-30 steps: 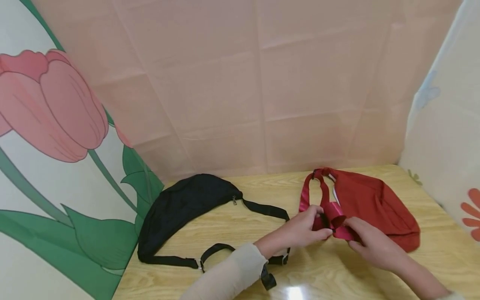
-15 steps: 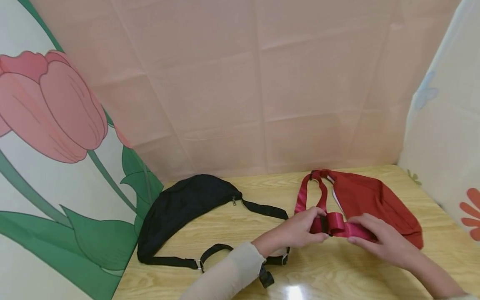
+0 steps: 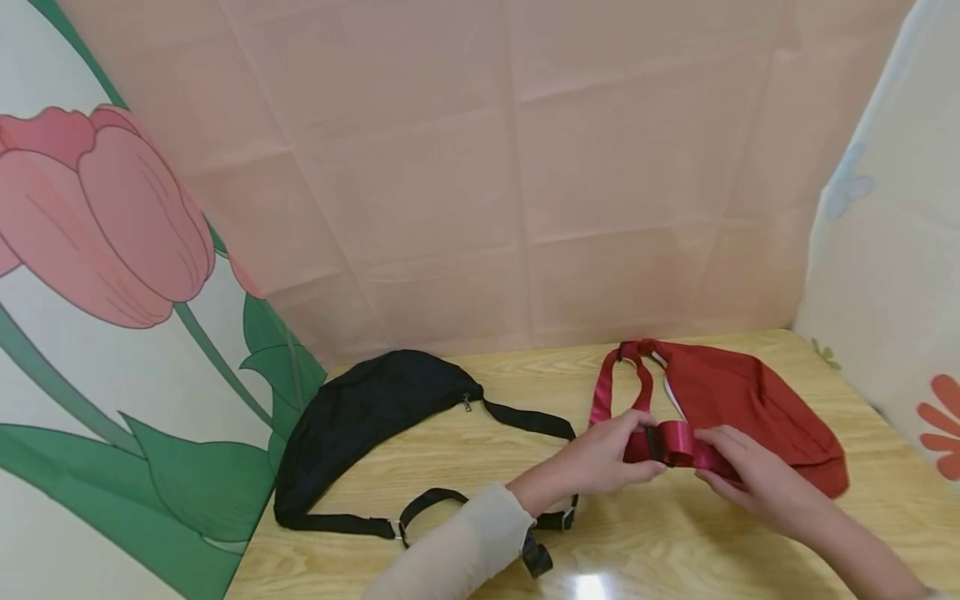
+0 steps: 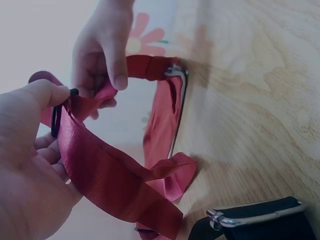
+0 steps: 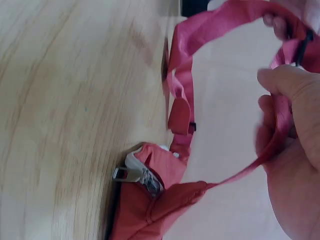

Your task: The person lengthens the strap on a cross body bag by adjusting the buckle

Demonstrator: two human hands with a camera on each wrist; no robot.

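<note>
A red waist bag [image 3: 757, 408] lies at the right of the table. Its shiny strap [image 3: 678, 442] is lifted off the tabletop between my two hands. With thumb and fingers, my left hand [image 3: 600, 457] pinches the strap beside a black slider buckle [image 3: 656, 444]. A short loop of strap stands up just right of that buckle. My right hand [image 3: 761, 483] grips the strap further right, near the bag. In the left wrist view a band of red strap [image 4: 110, 180] hangs from the slider. The right wrist view shows the strap running from my right hand to the bag's zipped end [image 5: 155, 175].
A black waist bag [image 3: 375, 425] lies at the left, its strap [image 3: 528, 417] curving toward my left forearm and partly hidden by it. The wooden table [image 3: 420, 454] meets a pink cloth backdrop [image 3: 525, 208]. Printed panels stand at both sides.
My right hand has moved slightly right along the strap. The strap loop between my hands has become smaller and tighter. My left hand stays nearly in place, and the red bag has shifted slightly.
</note>
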